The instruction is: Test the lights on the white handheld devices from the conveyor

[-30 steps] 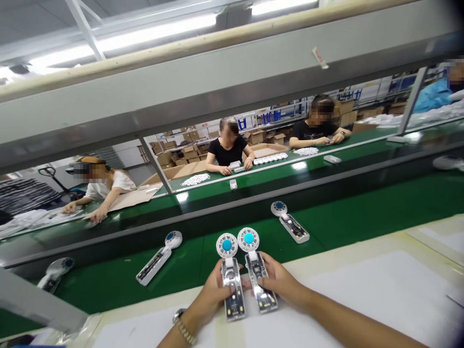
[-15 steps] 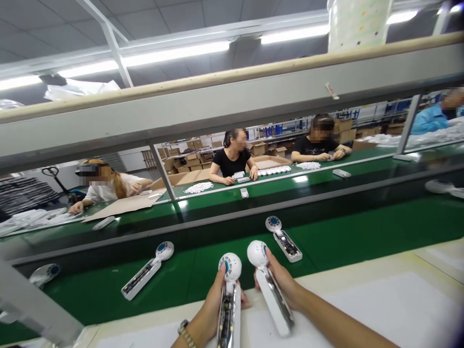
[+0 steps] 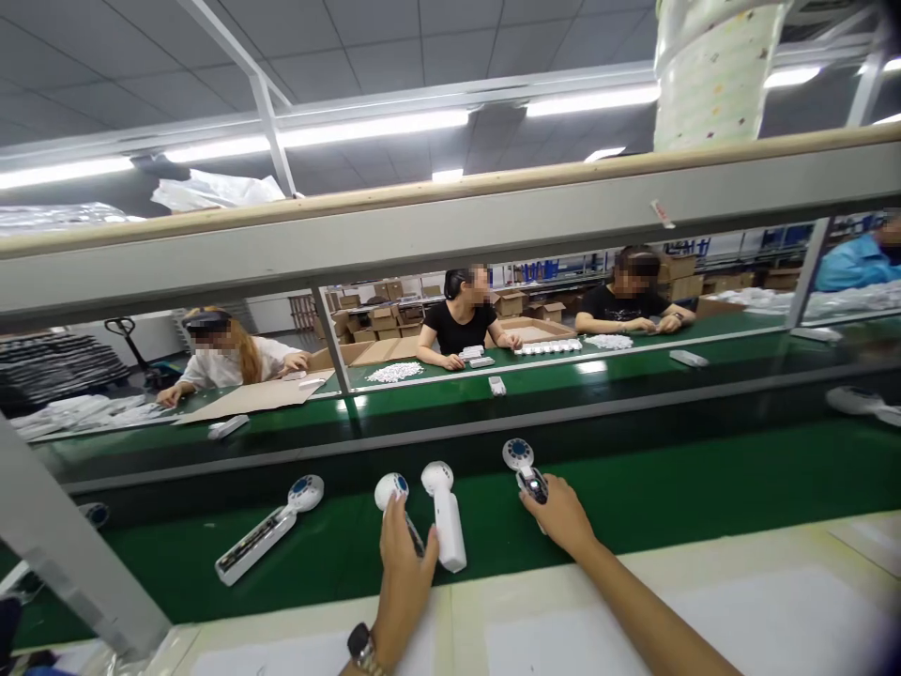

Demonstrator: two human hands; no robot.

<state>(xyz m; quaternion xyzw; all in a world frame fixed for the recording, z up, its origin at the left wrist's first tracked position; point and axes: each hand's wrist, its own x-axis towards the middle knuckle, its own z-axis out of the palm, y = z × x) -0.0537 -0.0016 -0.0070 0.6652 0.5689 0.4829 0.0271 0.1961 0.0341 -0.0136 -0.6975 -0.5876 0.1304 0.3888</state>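
Observation:
On the green belt (image 3: 676, 469), my left hand (image 3: 408, 554) lies over a white round-headed device (image 3: 386, 488), fingers apart, covering much of its body. Just right of that hand a second white device (image 3: 449, 530) rests with its smooth casing up. My right hand (image 3: 559, 512) grips the body of another device (image 3: 519, 454), whose round head with a blue ring points away from me. Farther left on the belt lies a device (image 3: 257, 545) with its inner parts exposed.
A pale worktop (image 3: 732, 582) runs along the near side. Beyond a metal rail (image 3: 422, 434), several people sit at a second green belt with small white parts (image 3: 395, 373). A slanted grey post (image 3: 77, 554) stands at the left, and a long shelf beam (image 3: 422, 216) crosses above.
The two devices that were in my hands now lie on the belt. My left hand has opened over one, and my right hand has moved right and taken hold of another device.

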